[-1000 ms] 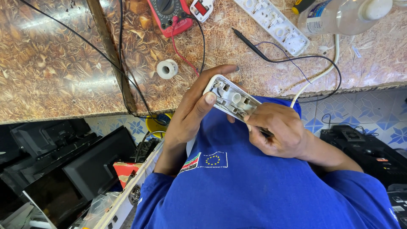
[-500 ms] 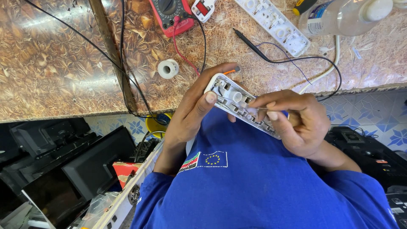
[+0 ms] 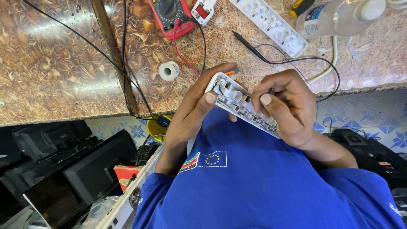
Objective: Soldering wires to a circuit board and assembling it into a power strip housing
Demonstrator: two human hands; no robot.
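Head view shows the left hand point(image 3: 193, 114) wrapped round one end of an opened white plastic power-strip housing point(image 3: 237, 104), thumb pressed on its inner face and fingers curled behind, so the shell is braced and tipped with its inside facing up toward the eyes. The right hand point(image 3: 288, 108) closes over the other end, thumb and bent fingers pinching down on the inner ribs; what, if anything, sits under the fingertips is hidden. The housing is held in the air against the blue shirt point(image 3: 263, 182), just off the edge of the brown patterned worktop point(image 3: 55, 72), close enough for fine work. On the worktop, within reach, lie the matching white cover strip point(image 3: 271, 23), a small white tape roll point(image 3: 168, 70), a red multimeter point(image 3: 171, 15) with its black probe lead point(image 3: 250, 44), and a clear plastic bottle point(image 3: 335, 17)
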